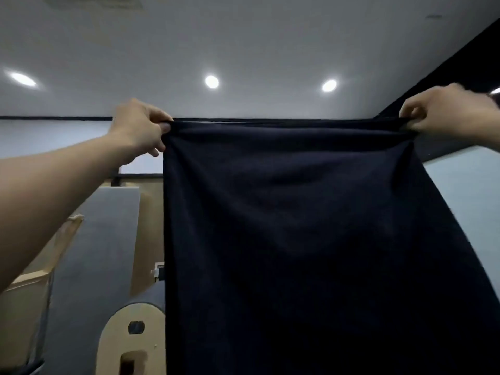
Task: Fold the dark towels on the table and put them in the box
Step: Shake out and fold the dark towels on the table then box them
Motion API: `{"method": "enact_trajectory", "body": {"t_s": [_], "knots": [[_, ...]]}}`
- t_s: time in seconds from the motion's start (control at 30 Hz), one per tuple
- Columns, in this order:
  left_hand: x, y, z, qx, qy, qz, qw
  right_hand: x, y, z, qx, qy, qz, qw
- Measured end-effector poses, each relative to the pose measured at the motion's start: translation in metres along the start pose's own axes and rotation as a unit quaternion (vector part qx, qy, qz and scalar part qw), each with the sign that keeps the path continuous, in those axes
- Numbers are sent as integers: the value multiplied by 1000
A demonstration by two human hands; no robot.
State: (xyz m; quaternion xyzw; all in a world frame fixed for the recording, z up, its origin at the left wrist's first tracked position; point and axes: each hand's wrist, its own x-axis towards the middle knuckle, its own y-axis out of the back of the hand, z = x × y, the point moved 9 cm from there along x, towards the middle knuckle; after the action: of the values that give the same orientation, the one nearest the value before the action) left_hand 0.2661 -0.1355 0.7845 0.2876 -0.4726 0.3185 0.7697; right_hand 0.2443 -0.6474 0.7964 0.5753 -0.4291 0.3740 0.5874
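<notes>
1. The dark towel (297,226) hangs high in the air, stretched flat between two raised hands, its top edge level and taut.
2. The left hand (138,125) pinches the top left corner; the right hand (449,112) pinches the top right corner.
3. The lower end drops out of sight, as do the counter and the box.
4. To fold it well, I'd say keep both corners level and tight, let the cloth hang free of creases, then bring corner to corner squarely before lowering it.
</notes>
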Motion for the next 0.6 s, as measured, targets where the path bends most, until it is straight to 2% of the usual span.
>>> {"method": "enact_trajectory", "body": {"t_s": [0.1,0.13,0.17,0.23,0.27,0.3,0.33,0.37,0.4,0.43,0.5,0.53,0.57,0.6], "knots": [[8,9,4,4,-16,35,999,2,19,-15,1,-12,69,998],[10,10,2,-9,-7,33,999,4,17,-22,25,-17,59,998],[9,7,-2,-14,8,11,1000,5,7,-31,20,-7,18,1000],[1,-3,-18,6,50,-72,996,0,-26,-42,17,26,-118,993],[-1,-3,-27,21,63,-84,994,-2,-30,-46,25,30,-132,991],[-1,3,-30,30,62,-66,995,-1,-29,-50,41,28,-121,991],[3,11,-31,35,52,-23,998,0,-19,-53,44,18,-66,997],[3,19,-34,24,50,17,998,2,-7,-56,39,17,23,999],[3,22,-38,4,55,29,998,0,0,-61,43,8,74,996],[3,19,-44,-9,64,7,998,1,-9,-68,56,17,54,997],[-3,7,-59,25,90,-97,991,-11,-58,-79,53,54,-163,984],[-5,8,-62,51,90,-114,988,-19,-71,-77,37,65,-229,970],[-2,16,-61,62,80,-95,990,-20,-68,-76,27,69,-228,971],[4,27,-56,61,62,-49,995,-17,-53,-76,22,63,-178,982]]}}
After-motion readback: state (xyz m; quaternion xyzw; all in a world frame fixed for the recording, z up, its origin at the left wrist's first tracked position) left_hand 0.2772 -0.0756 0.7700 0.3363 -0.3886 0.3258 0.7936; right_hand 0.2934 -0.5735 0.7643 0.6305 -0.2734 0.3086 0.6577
